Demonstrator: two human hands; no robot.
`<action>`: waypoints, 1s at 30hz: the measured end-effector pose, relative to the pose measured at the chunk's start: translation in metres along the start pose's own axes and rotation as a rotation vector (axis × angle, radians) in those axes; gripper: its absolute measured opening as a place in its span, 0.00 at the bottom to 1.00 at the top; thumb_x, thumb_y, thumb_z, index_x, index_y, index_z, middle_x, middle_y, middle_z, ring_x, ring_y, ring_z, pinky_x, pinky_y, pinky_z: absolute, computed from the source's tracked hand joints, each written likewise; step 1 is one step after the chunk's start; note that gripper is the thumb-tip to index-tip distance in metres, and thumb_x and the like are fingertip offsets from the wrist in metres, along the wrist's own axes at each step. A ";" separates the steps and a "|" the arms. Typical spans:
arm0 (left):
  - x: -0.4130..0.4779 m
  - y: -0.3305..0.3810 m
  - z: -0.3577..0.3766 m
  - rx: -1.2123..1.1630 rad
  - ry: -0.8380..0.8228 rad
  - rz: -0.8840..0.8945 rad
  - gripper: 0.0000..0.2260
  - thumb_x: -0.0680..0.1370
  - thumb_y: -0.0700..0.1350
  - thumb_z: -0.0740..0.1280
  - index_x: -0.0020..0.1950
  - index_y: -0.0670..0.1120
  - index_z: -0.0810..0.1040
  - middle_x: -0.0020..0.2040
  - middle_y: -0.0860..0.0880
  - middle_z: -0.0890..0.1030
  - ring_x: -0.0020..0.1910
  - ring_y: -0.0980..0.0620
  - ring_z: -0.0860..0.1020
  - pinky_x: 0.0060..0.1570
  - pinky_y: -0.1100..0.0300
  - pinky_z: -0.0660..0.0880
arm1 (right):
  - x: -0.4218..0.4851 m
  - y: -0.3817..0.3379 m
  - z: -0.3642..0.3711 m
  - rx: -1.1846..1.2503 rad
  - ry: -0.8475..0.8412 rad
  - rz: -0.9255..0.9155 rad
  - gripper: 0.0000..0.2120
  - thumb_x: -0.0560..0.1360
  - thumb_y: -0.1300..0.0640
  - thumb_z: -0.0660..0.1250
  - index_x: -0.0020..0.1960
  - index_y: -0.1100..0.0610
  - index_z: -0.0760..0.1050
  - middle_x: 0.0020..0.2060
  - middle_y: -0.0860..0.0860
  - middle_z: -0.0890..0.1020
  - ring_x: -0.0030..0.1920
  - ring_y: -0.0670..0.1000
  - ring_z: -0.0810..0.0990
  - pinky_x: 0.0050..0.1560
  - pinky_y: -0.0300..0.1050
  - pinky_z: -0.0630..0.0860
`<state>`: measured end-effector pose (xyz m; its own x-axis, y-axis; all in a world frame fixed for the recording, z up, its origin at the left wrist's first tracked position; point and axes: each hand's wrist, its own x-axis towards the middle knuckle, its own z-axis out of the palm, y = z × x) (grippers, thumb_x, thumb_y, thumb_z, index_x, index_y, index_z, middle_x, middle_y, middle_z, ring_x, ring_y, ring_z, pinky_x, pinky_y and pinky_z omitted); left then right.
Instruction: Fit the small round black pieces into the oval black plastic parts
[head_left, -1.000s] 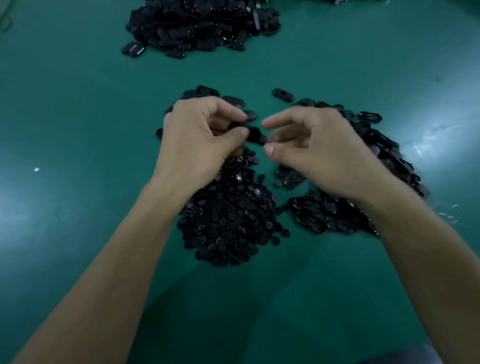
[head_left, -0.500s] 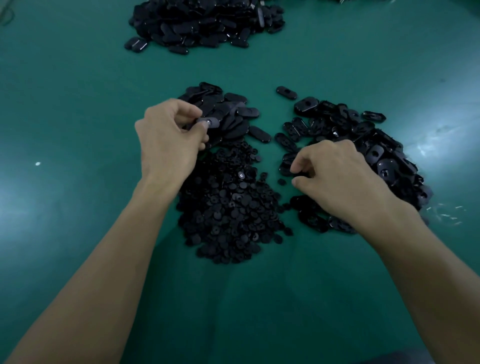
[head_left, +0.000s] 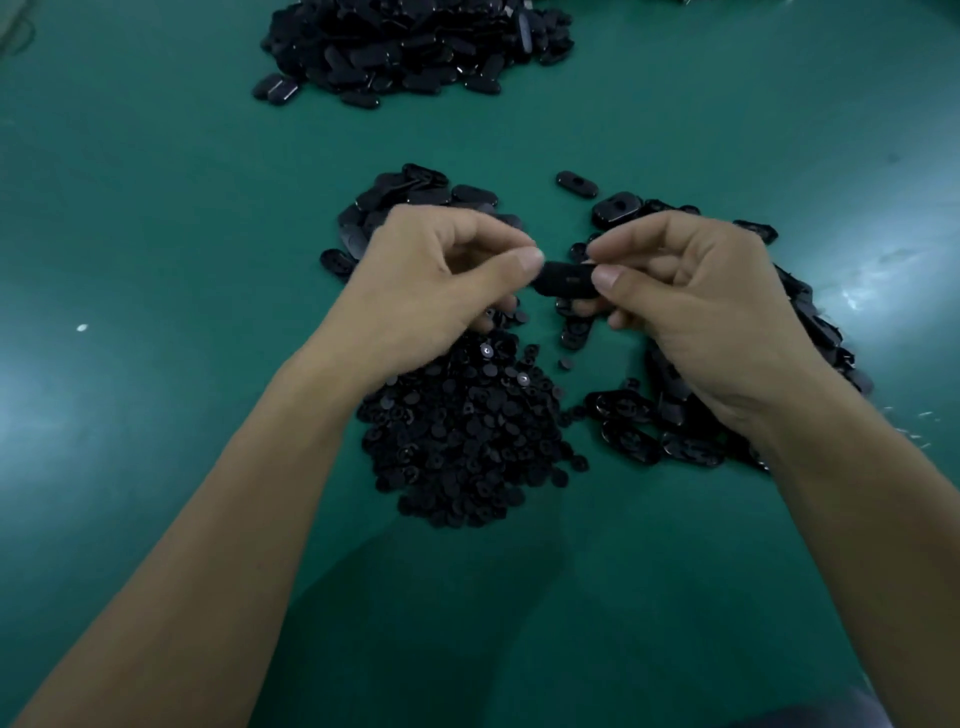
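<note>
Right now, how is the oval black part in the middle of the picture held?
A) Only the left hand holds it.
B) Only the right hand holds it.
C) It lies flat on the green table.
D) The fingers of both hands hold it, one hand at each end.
D: the oval part is off the table, and the left hand and the right hand each pinch one end of it.

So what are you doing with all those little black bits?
A person is putting plastic parts together. The left hand and right hand pinch one oval black part by its ends above the green table. A pile of small round pieces lies below them, with loose oval parts to the right.
</note>
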<state>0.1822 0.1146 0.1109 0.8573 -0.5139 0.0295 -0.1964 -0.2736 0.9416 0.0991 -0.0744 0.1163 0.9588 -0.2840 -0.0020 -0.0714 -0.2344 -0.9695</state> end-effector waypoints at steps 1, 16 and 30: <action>-0.001 0.003 0.001 -0.012 -0.032 -0.002 0.02 0.78 0.46 0.73 0.50 0.50 0.85 0.41 0.51 0.87 0.40 0.55 0.85 0.40 0.60 0.83 | 0.000 0.000 0.001 0.035 0.001 -0.002 0.08 0.78 0.67 0.70 0.48 0.54 0.79 0.38 0.49 0.87 0.41 0.49 0.87 0.40 0.36 0.78; -0.003 0.013 0.002 -0.126 0.054 0.011 0.03 0.77 0.39 0.74 0.48 0.47 0.85 0.38 0.47 0.86 0.35 0.54 0.84 0.36 0.63 0.81 | 0.003 -0.004 0.011 0.136 0.015 -0.074 0.07 0.74 0.64 0.75 0.48 0.53 0.80 0.38 0.50 0.87 0.40 0.48 0.86 0.42 0.38 0.80; 0.000 0.011 -0.001 -0.233 0.206 0.000 0.05 0.79 0.36 0.71 0.48 0.45 0.84 0.36 0.50 0.85 0.36 0.52 0.85 0.39 0.62 0.81 | 0.009 0.022 0.027 -0.860 -0.251 -0.128 0.07 0.78 0.56 0.72 0.56 0.52 0.83 0.42 0.47 0.77 0.45 0.52 0.80 0.48 0.49 0.78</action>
<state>0.1805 0.1126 0.1216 0.9403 -0.3320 0.0744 -0.1025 -0.0681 0.9924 0.1135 -0.0574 0.0885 0.9981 -0.0201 -0.0578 -0.0439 -0.8927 -0.4485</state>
